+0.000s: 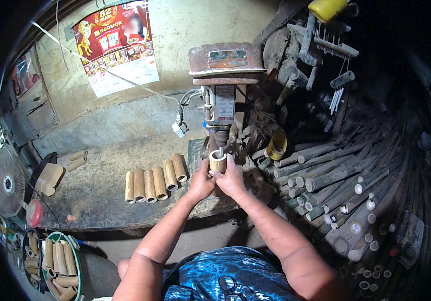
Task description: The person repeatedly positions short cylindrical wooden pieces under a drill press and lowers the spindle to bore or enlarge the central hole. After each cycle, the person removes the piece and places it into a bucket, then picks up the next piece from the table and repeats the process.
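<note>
A: How are the arms held?

B: Both bare forearms reach forward from the lower edge and converge, elbows spread apart, hands meeting at the rust-brown metal drill press (227, 80).

A: And the hands themselves?

B: The left hand (203, 182) is clasped against the near left side of a short, tan, hollow bamboo tube (218, 166). The right hand (231, 177) grips it from the right, thumb raised along the wall close to the rim. The two hands come together low on the tube.

A: Where does that tube sit?

B: Under the press's dark chuck (221, 136), open end up. The slim silvery drill bit (221, 150) points down at the mouth; I can't tell whether it touches the wall.

A: What lies nearby?

B: Left of the hands, a row of similar tan bamboo tubes (159, 183) leans on the worn, dusty workbench (100, 205). To the right, long greyish bamboo poles (326, 179) lie stacked, cut ends facing the person.
</note>
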`<state>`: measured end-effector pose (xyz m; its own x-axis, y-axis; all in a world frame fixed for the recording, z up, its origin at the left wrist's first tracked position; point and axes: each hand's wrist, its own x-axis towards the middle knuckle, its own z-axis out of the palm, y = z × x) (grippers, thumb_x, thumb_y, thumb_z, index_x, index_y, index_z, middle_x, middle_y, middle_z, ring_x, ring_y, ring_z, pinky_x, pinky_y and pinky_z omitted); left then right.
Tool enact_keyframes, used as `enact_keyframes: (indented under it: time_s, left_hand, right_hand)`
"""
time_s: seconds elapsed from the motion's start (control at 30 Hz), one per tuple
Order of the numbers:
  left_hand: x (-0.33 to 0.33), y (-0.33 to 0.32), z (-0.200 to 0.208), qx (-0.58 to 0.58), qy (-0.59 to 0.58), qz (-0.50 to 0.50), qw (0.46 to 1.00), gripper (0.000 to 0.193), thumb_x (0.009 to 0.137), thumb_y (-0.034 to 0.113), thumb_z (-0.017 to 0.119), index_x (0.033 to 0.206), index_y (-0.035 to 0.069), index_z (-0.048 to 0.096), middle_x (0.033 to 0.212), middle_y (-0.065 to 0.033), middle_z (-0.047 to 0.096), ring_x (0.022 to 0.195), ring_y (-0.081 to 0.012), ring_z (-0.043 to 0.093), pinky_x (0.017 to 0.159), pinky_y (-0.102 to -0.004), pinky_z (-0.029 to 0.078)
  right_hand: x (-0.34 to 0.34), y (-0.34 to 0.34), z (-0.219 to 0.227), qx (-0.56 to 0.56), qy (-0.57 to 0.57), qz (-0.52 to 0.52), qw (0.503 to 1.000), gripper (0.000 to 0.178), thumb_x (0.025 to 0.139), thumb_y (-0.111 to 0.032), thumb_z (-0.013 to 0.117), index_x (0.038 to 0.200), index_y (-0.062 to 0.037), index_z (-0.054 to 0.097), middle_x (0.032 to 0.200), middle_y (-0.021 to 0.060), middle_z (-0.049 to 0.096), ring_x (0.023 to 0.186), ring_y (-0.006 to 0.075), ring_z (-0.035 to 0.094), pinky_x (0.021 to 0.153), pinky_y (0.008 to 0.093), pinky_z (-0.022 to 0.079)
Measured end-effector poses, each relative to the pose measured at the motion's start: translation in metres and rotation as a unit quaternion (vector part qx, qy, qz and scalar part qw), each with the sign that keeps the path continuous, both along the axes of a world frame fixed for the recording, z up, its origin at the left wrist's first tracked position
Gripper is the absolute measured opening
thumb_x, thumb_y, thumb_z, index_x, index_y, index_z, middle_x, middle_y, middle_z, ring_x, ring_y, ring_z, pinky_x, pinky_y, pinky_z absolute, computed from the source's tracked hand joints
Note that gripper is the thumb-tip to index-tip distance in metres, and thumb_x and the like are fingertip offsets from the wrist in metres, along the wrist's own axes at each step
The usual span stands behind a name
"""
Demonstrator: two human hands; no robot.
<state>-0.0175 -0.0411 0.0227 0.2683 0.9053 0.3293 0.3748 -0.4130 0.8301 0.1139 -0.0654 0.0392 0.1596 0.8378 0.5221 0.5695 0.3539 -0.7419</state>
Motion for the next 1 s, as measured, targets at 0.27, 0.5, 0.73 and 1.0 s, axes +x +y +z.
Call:
enact_keyframes:
  time_s: [0.27, 0.5, 0.73, 1.0]
  left_hand:
    - [0.002, 0.023, -0.02, 0.079, 0.011, 0.024, 0.996, 0.063, 0.091, 0.016, 0.062, 0.149, 0.013, 0.036, 0.115, -0.0302, 0.065, 0.103, -0.0474, 0.065, 0.087, -0.0509, 0.052]
    - [0.011, 0.037, -0.015, 0.108, 0.013, -0.003, 0.994, 0.062, 0.091, 0.015, 0.061, 0.149, 0.013, 0.039, 0.108, -0.0295, 0.068, 0.1, -0.0467, 0.066, 0.086, -0.0505, 0.052]
    - [0.021, 0.039, -0.017, 0.139, -0.002, -0.034, 0.99, 0.06, 0.091, 0.012, 0.06, 0.148, 0.012, 0.041, 0.109, -0.0302, 0.067, 0.101, -0.0472, 0.066, 0.086, -0.0501, 0.052]
    - [0.018, 0.025, -0.015, 0.089, -0.011, -0.041, 0.995, 0.057, 0.092, 0.01, 0.059, 0.146, 0.01, 0.041, 0.112, -0.0299, 0.066, 0.103, -0.0476, 0.065, 0.085, -0.0493, 0.052]
  right_hand:
    - [-0.001, 0.014, 0.0, -0.003, -0.016, -0.013, 1.0, 0.052, 0.074, -0.017, 0.085, 0.108, -0.0019, 0.05, 0.096, 0.0249, 0.069, 0.096, 0.0461, 0.066, 0.079, 0.0513, 0.053]
    - [0.007, 0.025, 0.002, -0.019, -0.012, -0.033, 0.999, 0.05, 0.075, -0.018, 0.083, 0.109, -0.0008, 0.05, 0.098, 0.0264, 0.068, 0.097, 0.0464, 0.066, 0.082, 0.0521, 0.053]
    - [0.017, 0.019, 0.002, -0.032, -0.017, -0.038, 0.999, 0.057, 0.074, -0.016, 0.083, 0.114, -0.0003, 0.045, 0.1, 0.0278, 0.067, 0.097, 0.0485, 0.065, 0.083, 0.0541, 0.052]
    - [0.016, 0.004, 0.008, -0.017, 0.002, -0.022, 1.0, 0.054, 0.075, -0.017, 0.082, 0.114, -0.0012, 0.047, 0.103, 0.0277, 0.067, 0.1, 0.049, 0.063, 0.084, 0.0546, 0.051]
